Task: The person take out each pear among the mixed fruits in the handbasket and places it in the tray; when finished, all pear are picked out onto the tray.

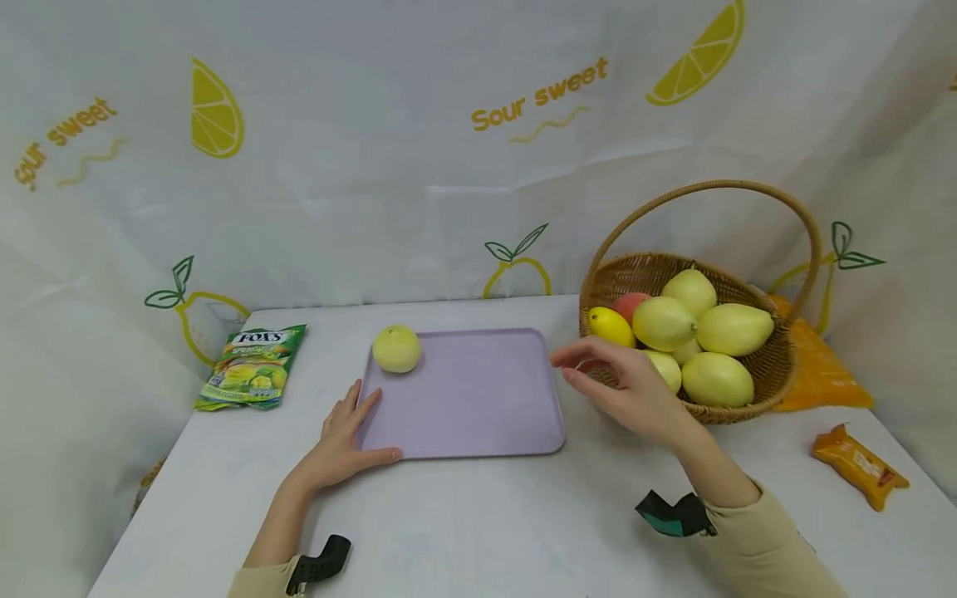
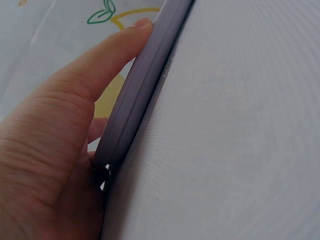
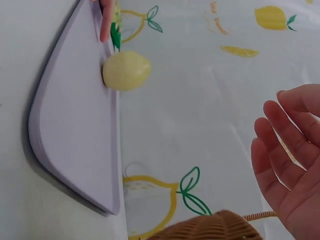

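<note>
A pale purple tray (image 1: 478, 399) lies on the white table, with one round yellow-green fruit (image 1: 397, 349) at its far left corner. At the tray's near left corner rests my left hand (image 1: 344, 440), fingers spread along the left side and thumb on the front rim. In the left wrist view the thumb (image 2: 115, 47) touches the tray's edge (image 2: 132, 95). My right hand (image 1: 635, 386) is raised between the tray and the wicker basket (image 1: 777, 365), fingers loosely bent, holding nothing. Several yellow-green fruits (image 1: 718, 379), a lemon (image 1: 611, 326) and a partly hidden red fruit (image 1: 630, 304) fill the basket.
A green Fox's candy bag (image 1: 252, 367) lies at the table's left. Behind the basket is an orange packet (image 1: 822, 374), and a small orange wrapped snack (image 1: 860, 467) lies at the right. A lemon-printed cloth (image 1: 359, 166) hangs at the back.
</note>
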Action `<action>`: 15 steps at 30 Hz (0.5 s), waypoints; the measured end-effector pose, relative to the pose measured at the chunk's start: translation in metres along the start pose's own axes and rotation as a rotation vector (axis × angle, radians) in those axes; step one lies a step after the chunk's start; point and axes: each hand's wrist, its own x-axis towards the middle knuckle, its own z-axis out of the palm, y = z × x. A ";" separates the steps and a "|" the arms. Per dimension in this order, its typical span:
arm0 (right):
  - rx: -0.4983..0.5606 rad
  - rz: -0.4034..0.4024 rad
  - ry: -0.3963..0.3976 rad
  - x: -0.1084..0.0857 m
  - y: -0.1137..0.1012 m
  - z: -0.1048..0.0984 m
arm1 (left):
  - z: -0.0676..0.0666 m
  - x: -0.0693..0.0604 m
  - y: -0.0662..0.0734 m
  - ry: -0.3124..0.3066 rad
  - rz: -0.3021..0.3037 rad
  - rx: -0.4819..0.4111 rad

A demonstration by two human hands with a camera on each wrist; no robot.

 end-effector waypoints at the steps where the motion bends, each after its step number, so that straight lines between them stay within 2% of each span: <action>1: -0.025 0.004 0.029 -0.001 0.000 -0.005 | 0.000 0.000 0.000 0.000 0.002 0.003; 4: -0.106 -0.002 0.100 -0.002 0.002 -0.019 | 0.000 0.000 0.000 0.002 0.008 0.000; 8: -0.179 0.013 0.147 -0.002 0.004 -0.036 | 0.000 0.000 0.000 0.005 0.011 -0.003; 11: -0.239 0.050 0.149 -0.002 0.003 -0.047 | 0.000 0.000 0.000 0.007 0.013 -0.002; 15: -0.301 0.121 0.096 0.001 -0.001 -0.065 | 0.000 0.000 0.000 0.007 0.015 -0.002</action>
